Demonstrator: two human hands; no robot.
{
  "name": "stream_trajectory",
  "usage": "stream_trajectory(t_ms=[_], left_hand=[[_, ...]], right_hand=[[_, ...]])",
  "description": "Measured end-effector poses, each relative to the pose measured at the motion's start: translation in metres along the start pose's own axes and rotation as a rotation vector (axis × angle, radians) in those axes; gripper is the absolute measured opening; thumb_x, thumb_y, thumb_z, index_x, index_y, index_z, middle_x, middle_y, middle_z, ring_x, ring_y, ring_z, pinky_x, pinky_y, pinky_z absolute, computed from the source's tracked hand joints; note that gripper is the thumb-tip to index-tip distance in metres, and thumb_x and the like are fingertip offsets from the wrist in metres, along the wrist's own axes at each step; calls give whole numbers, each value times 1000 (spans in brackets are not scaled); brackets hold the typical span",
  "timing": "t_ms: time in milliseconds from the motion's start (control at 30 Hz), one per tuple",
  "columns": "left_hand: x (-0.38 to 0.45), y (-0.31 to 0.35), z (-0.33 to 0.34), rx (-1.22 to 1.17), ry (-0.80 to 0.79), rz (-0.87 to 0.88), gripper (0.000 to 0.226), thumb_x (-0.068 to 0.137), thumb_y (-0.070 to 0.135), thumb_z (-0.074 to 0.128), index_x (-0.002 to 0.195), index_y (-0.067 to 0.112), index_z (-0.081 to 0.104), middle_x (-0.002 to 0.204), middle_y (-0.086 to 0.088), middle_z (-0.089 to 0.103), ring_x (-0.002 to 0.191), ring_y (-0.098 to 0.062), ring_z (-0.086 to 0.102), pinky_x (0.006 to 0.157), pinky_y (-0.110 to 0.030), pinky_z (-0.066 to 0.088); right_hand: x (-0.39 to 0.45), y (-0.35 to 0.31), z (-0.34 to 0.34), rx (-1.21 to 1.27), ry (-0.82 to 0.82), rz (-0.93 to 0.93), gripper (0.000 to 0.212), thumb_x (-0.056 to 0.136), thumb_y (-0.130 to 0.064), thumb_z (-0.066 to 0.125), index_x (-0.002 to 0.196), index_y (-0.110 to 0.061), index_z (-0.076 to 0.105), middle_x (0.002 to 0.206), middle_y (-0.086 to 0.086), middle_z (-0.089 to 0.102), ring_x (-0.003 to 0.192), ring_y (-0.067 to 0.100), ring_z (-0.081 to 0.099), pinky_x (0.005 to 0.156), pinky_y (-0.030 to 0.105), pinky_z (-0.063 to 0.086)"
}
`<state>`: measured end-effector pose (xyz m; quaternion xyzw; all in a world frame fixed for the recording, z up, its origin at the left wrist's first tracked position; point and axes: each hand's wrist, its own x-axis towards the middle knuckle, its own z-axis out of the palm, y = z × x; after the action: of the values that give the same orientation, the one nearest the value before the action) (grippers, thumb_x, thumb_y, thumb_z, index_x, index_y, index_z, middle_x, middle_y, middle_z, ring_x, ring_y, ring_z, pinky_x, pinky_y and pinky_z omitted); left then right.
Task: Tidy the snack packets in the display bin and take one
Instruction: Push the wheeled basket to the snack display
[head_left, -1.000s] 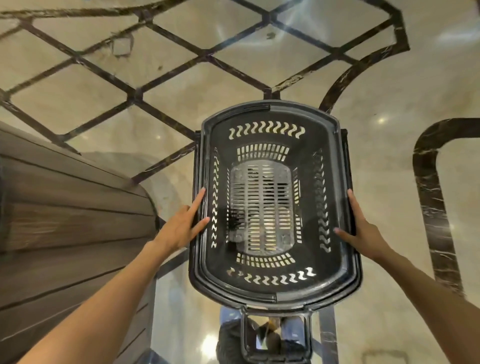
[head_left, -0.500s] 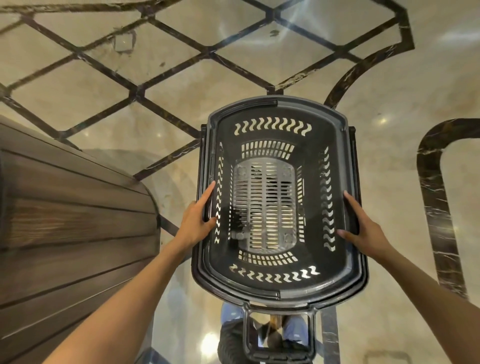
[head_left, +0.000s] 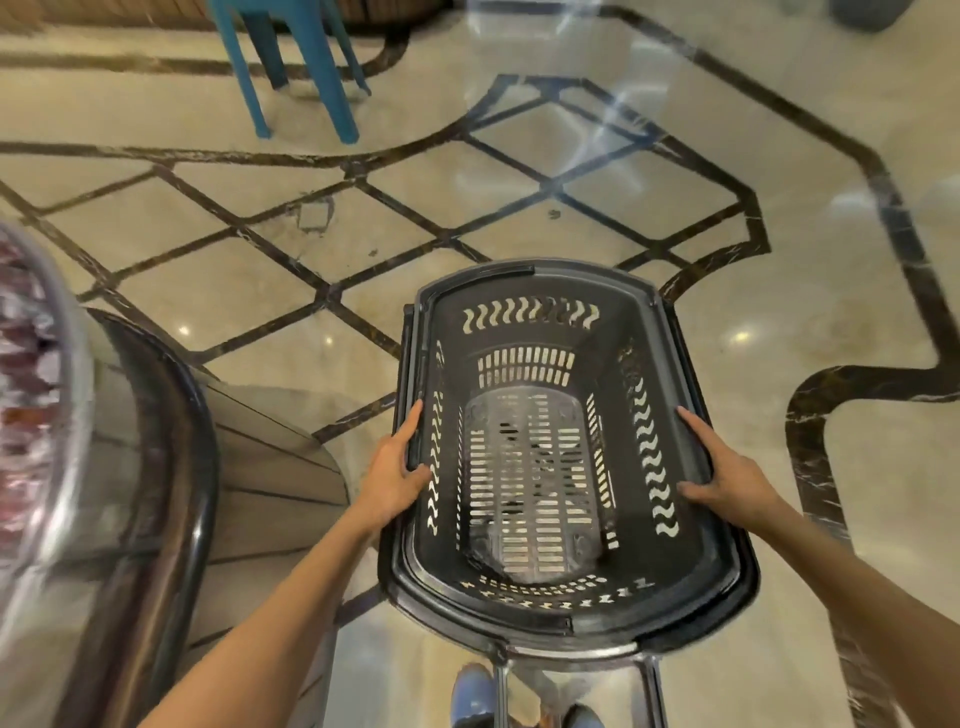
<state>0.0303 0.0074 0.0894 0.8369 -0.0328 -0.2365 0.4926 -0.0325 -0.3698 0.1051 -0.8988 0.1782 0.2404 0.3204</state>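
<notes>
Glossy marble floor — blue stool legs

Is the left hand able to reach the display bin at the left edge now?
Probably not yet. The left hand grips the basket rim, and the display bin stands apart to the left; it must first let go.

Black basket, walls cut with pale wavy slots and straight slits (floor tone showing through). Beneath and around the basket, glossy beige marble floor crossed by dark veined bands in a diamond lattice. Beyond the basket, teal stool legs. Left of the basket, brown planked stand, then a blurred silvery rim over reddish-white, possibly packets.
</notes>
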Motion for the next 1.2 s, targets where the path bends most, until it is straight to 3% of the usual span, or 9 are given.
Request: stream_trajectory(t_ms=[133, 200, 400, 500, 767, 867, 967, 1100, 1200], left_hand=[[6, 69, -65, 75, 79, -12, 80, 86, -8, 53, 150, 19, 13, 121, -10, 56, 75, -8, 57, 88, -35, 50], [12, 101, -99, 134, 128, 8, 81, 85, -6, 55, 150, 20, 15, 118, -18, 61, 83, -18, 58, 85, -30, 48], [38, 188, -187, 173, 286, 42, 74, 87, -5, 51, 151, 14, 20, 144, -5, 42, 84, -36, 63, 71, -39, 50], [64, 206, -228, 152, 386, 56, 74, 84, -6, 53, 150, 10, 23, 140, -9, 48, 104, -28, 61, 87, -32, 48], [136, 233, -342, 9, 619, -87, 73, 87, -5, 52, 151, 16, 23, 132, -4, 48, 87, -3, 50, 86, -23, 40], [153, 231, -384, -11, 705, -101, 73, 87, -4, 53, 151, 17, 23, 146, -2, 39, 117, -12, 50, 95, -21, 38], [170, 223, -432, -29, 783, -118, 72, 89, -1, 53, 151, 17, 21, 148, -2, 37, 100, -6, 56, 94, -26, 42], [196, 207, -504, -34, 871, -149, 71, 89, -4, 52, 151, 13, 22, 150, -4, 35, 124, -12, 45, 95, -23, 39], [219, 190, -567, 8, 929, -196, 71, 88, -3, 54, 150, 15, 24, 145, -6, 44, 108, -13, 51, 89, -26, 43]], right_hand=[[-6, -78, -65, -116, 35, -55, 99, 78, -11, 75, 152, -29, 12, 126, 16, 59, 96, 31, 63, 82, 33, 49], [-2, -116, -95, -153, 46, -76, 100, 77, -14, 76, 152, -28, 12, 128, 16, 59, 101, 33, 62, 86, 35, 48], [47, -229, -174, -192, 75, -179, 102, 75, -13, 78, 152, -29, 13, 133, 15, 55, 112, 34, 58, 94, 40, 47], [94, -285, -204, -165, 50, -260, 103, 75, -8, 78, 152, -28, 13, 137, 15, 50, 115, 33, 55, 96, 41, 46], [217, -462, -262, -222, -34, -559, 98, 78, -1, 73, 152, -23, 14, 144, 13, 43, 119, 33, 52, 93, 36, 45], [259, -531, -265, -286, -61, -640, 98, 79, -5, 73, 152, -28, 12, 147, 14, 39, 120, 35, 51, 97, 45, 45], [299, -602, -256, -318, -80, -721, 95, 81, -6, 72, 152, -28, 12, 151, 11, 35, 128, 34, 45, 101, 40, 40], [354, -695, -229, -344, -96, -774, 97, 79, -8, 75, 152, -30, 15, 151, 9, 37, 127, 33, 47, 100, 38, 41], [393, -765, -206, -337, -130, -804, 97, 77, -6, 76, 152, -27, 18, 147, 12, 41, 123, 33, 50, 100, 40, 43]])
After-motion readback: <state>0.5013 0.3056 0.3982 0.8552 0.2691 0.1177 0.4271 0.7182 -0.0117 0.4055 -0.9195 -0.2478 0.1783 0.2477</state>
